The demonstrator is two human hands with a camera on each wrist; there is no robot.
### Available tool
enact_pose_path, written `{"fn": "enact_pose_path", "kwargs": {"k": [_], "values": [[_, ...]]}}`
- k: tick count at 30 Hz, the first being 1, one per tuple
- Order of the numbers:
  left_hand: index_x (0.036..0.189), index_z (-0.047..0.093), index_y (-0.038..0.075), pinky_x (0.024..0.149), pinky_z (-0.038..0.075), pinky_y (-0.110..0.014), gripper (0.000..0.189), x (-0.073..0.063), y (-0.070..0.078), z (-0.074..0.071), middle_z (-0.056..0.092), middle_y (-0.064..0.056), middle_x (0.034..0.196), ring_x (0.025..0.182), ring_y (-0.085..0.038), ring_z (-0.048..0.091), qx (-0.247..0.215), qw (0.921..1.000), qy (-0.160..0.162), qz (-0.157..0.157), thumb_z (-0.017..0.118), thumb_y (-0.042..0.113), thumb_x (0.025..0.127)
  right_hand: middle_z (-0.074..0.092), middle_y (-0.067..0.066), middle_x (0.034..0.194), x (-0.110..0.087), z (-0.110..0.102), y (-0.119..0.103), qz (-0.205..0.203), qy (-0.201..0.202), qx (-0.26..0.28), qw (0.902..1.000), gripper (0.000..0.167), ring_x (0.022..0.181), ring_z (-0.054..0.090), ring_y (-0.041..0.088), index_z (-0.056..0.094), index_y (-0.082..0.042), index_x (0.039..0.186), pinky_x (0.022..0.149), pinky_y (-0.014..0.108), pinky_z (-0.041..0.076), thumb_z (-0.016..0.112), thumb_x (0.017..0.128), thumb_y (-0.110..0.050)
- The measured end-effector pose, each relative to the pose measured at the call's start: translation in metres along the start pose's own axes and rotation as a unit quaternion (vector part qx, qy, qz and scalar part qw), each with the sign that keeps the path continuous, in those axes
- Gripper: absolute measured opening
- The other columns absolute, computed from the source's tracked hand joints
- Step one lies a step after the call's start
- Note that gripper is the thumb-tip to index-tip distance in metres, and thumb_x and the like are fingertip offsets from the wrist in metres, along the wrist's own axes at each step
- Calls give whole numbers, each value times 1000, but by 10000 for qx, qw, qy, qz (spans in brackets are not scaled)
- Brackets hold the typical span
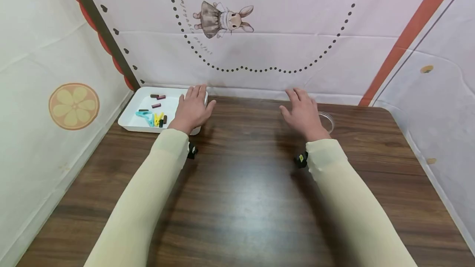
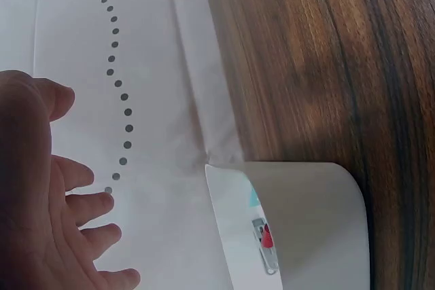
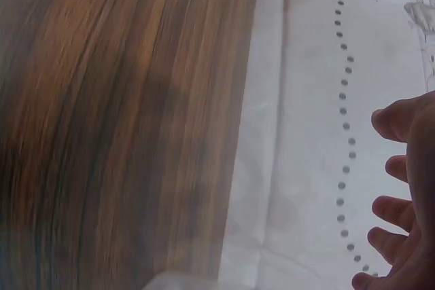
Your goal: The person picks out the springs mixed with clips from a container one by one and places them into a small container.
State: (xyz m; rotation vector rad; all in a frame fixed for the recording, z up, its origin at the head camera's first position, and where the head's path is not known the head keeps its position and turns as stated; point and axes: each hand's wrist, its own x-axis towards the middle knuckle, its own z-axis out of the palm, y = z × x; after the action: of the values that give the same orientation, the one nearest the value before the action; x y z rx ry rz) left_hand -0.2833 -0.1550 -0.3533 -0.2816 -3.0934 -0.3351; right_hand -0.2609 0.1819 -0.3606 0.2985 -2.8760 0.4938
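My left hand (image 1: 191, 109) hovers over the right end of a white tray (image 1: 172, 101), its fingers loosely spread and holding nothing. Inside the tray lie a light blue clothespin (image 1: 147, 118), a yellow clothespin (image 1: 158, 118) and several small dark or red-striped pieces (image 1: 156, 105). A red and grey item (image 2: 266, 239) shows past the tray wall in the left wrist view; its kind is unclear. With fingers relaxed and nothing in them, my right hand (image 1: 301, 114) is held above the table. Just right of it stands a clear round container (image 1: 326, 122), partly hidden by the hand.
The brown wood-grain table (image 1: 241, 168) reaches back to a white printed cloth (image 1: 282, 52) with a rabbit picture. More cloth hangs at the left and right sides. Each wrist carries a small black camera (image 1: 301, 159).
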Motion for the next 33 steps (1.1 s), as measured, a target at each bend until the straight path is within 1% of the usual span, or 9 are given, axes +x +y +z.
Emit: {"fn": "enact_pose_path", "kwargs": {"k": [4, 7, 11, 16, 19, 27, 33], "values": [[156, 6, 9, 117, 11, -62, 72, -2, -5, 1, 14, -16, 162, 149, -37, 9, -52, 10000, 69, -35, 28, 50, 102, 32, 20, 153, 2, 6, -10, -166, 126, 84, 9997, 62, 141, 31, 38, 35, -9, 148, 113, 58, 24, 54, 96, -36], [156, 6, 8, 117, 10, -62, 72, -4, -11, 5, 12, -17, 162, 150, -38, 8, -70, 9999, 37, -80, 27, 51, 102, 35, 21, 151, 4, 12, -20, -275, 254, 173, 9991, 61, 140, 33, 37, 38, -7, 147, 112, 57, 27, 55, 96, -35], [156, 5, 9, 117, 11, -62, 73, -5, -18, 10, 12, -17, 162, 150, -38, 7, -66, 9999, 51, -118, 26, 52, 101, 37, 20, 150, 6, 20, -31, -359, 293, 324, 9984, 60, 139, 35, 37, 38, -8, 147, 111, 56, 30, 54, 96, -36], [156, 10, 8, 116, 14, -63, 72, -7, -27, 15, 17, -18, 160, 149, -38, 11, -101, 9995, 294, -83, 30, 50, 101, 36, 18, 151, 7, 30, -43, -376, 170, 570, 9975, 61, 140, 35, 36, 36, -11, 149, 113, 54, 29, 53, 97, -38], [156, 12, 7, 116, 15, -63, 71, -8, -33, 17, 19, -19, 160, 148, -39, 13, -95, 9992, 365, -111, 31, 48, 101, 36, 18, 152, 8, 34, -52, -380, 94, 692, 9968, 61, 140, 35, 35, 36, -11, 149, 114, 53, 28, 53, 97, -38], [156, 14, 8, 117, 11, -63, 67, -10, -48, 19, 17, -19, 160, 149, -40, 10, -131, 9990, 329, -289, 29, 44, 102, 34, 14, 153, 14, 46, -72, -329, -115, 774, 9964, 61, 141, 33, 31, 33, -14, 150, 116, 49, 27, 50, 98, -41], [156, 13, 8, 117, 10, -64, 66, -14, -58, 19, 16, -19, 161, 149, -40, 9, -119, 9984, 233, -508, 28, 42, 102, 35, 12, 153, 17, 54, -86, -405, -202, 841, 9954, 61, 142, 34, 29, 33, -16, 150, 116, 48, 28, 49, 98, -43]]}}
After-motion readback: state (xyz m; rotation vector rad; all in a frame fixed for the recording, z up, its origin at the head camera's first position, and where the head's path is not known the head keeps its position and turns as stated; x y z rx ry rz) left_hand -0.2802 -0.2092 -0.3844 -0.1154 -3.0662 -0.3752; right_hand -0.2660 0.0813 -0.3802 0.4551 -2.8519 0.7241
